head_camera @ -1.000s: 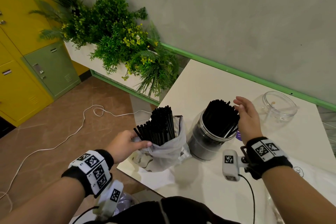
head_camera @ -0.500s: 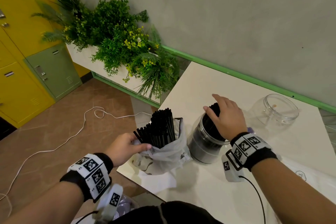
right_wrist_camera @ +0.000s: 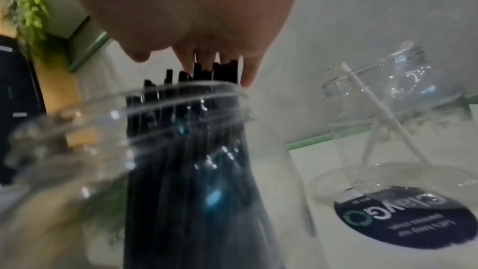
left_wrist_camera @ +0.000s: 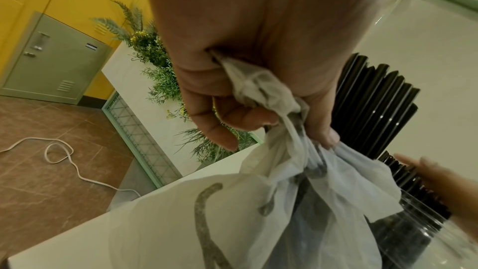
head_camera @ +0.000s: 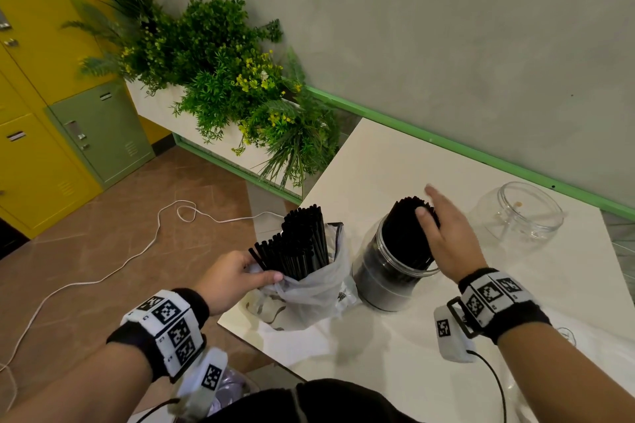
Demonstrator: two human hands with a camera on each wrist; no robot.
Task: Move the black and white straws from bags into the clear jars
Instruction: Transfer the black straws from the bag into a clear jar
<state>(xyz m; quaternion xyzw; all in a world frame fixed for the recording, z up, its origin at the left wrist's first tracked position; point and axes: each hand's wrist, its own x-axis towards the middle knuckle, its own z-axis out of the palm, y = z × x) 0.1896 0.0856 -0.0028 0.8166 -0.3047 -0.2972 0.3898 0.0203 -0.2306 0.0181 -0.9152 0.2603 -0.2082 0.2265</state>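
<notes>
A clear jar (head_camera: 385,271) near the table's front holds a thick bundle of black straws (head_camera: 405,233) that stick out above its rim. My right hand (head_camera: 441,233) lies flat over their right side, fingers straight and touching the straw tops (right_wrist_camera: 207,69). To the left, a thin grey plastic bag (head_camera: 309,288) holds more black straws (head_camera: 299,244). My left hand (head_camera: 233,280) grips the gathered bag rim (left_wrist_camera: 264,89). A second clear jar (head_camera: 519,213) stands at the back right with a white straw (right_wrist_camera: 362,97) leaning inside.
The white table (head_camera: 395,161) ends close to the bag at its left edge. A planter with green plants (head_camera: 223,79) stands behind that edge. Yellow and green lockers (head_camera: 51,96) and a white cable (head_camera: 103,271) on the tiled floor lie to the left.
My right hand swung from the jar's right side over the top of the black straws, then slid back to their right side with fingers straightened. My left hand kept its hold on the bag.
</notes>
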